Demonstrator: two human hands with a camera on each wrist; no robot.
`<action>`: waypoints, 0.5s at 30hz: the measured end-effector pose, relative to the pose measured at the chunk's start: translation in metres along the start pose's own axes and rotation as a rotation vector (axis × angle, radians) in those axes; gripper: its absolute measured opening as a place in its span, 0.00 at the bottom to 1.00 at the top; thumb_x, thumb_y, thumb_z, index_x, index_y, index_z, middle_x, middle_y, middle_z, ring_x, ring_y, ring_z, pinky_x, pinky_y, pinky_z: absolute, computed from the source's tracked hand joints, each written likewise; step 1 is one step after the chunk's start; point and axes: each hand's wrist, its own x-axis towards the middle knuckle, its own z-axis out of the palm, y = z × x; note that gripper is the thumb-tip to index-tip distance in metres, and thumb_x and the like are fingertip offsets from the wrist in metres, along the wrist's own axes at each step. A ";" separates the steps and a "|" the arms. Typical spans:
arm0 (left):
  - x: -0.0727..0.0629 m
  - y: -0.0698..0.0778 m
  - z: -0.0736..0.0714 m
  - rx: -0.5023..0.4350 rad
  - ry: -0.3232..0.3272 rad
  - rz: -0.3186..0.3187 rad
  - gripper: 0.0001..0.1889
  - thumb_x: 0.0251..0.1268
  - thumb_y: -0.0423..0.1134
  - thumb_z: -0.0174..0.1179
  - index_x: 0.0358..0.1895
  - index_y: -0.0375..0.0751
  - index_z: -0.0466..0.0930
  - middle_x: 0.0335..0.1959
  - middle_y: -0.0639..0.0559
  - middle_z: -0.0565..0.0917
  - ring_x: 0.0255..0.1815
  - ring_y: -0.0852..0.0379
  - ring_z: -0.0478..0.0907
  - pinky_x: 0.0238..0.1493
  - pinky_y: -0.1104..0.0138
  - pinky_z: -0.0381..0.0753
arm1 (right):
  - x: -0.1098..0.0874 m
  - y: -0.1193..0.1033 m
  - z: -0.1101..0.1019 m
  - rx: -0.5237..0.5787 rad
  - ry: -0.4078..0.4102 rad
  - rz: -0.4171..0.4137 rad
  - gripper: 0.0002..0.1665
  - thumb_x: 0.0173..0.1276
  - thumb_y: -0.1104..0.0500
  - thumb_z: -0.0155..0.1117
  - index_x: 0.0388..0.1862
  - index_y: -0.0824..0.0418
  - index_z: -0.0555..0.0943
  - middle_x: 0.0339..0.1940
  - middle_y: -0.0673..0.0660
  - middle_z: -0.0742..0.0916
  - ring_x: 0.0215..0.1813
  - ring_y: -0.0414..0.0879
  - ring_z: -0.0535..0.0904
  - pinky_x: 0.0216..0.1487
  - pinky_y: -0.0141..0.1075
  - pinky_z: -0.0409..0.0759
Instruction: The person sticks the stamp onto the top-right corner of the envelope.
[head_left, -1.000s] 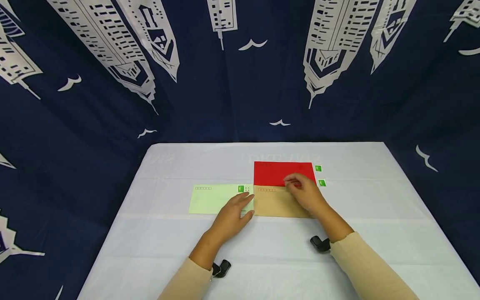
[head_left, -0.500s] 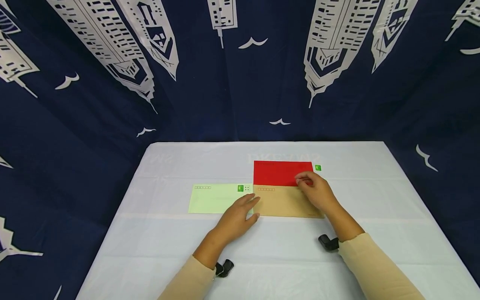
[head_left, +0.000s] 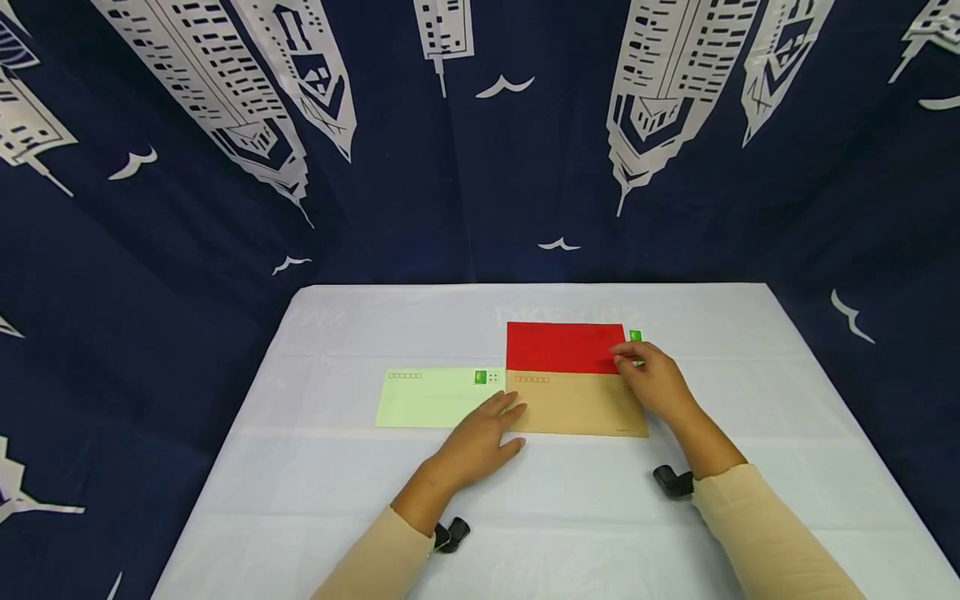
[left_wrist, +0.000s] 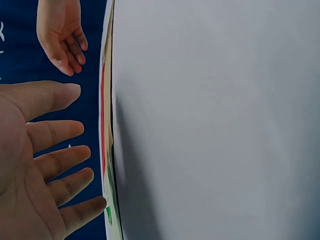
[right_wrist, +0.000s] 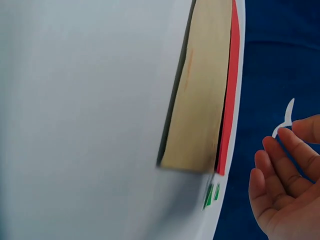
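A light green envelope (head_left: 420, 404) lies left, bearing a green stamp (head_left: 481, 377) near its upper right corner. Beside it is a brown envelope (head_left: 581, 408), with a red envelope (head_left: 562, 346) behind that. My left hand (head_left: 480, 442) hovers over where the light green and brown ones meet, fingers spread, nothing held. Over the right ends of the red and brown envelopes is my right hand (head_left: 656, 383), fingers loosely bent; the right wrist view shows thumb and index finger close together with nothing visible between them. One loose green stamp (head_left: 636, 335) shows past it; another is mostly hidden behind the fingers.
A white-covered table (head_left: 300, 483) carries everything. Behind it hangs a dark blue cloth (head_left: 465, 192) printed with white buildings and birds. Small black cameras sit at both wrists, below beige sleeves (head_left: 772, 533).
My right hand has moved right across the red and brown envelopes toward the loose stamps, covering most of the nearer one. My left hand has shifted slightly right and nearer. The envelopes stay put.
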 end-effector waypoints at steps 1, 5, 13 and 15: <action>0.000 0.000 0.000 0.006 -0.006 0.001 0.30 0.73 0.49 0.59 0.75 0.46 0.68 0.80 0.52 0.64 0.83 0.50 0.55 0.80 0.56 0.61 | 0.000 0.001 -0.002 -0.003 -0.003 0.008 0.20 0.80 0.55 0.52 0.63 0.61 0.79 0.60 0.65 0.81 0.54 0.59 0.80 0.50 0.42 0.82; 0.002 0.001 0.000 0.033 -0.029 0.004 0.31 0.73 0.48 0.60 0.75 0.45 0.68 0.80 0.51 0.63 0.83 0.48 0.55 0.81 0.55 0.60 | 0.002 0.010 -0.006 -0.018 -0.005 0.033 0.22 0.80 0.55 0.51 0.66 0.61 0.77 0.66 0.67 0.78 0.57 0.63 0.79 0.58 0.54 0.80; 0.004 0.002 0.001 0.067 -0.094 -0.002 0.32 0.73 0.49 0.59 0.76 0.45 0.66 0.82 0.51 0.60 0.85 0.50 0.51 0.83 0.56 0.55 | 0.007 0.029 -0.011 -0.049 0.040 0.044 0.21 0.76 0.60 0.55 0.63 0.66 0.78 0.61 0.71 0.78 0.60 0.65 0.77 0.63 0.60 0.76; 0.005 0.002 0.002 0.066 -0.104 -0.007 0.32 0.73 0.49 0.59 0.76 0.44 0.66 0.82 0.51 0.60 0.85 0.50 0.51 0.83 0.56 0.55 | 0.008 0.032 -0.013 -0.046 0.036 0.055 0.21 0.75 0.60 0.56 0.63 0.67 0.78 0.60 0.71 0.78 0.61 0.66 0.77 0.63 0.60 0.75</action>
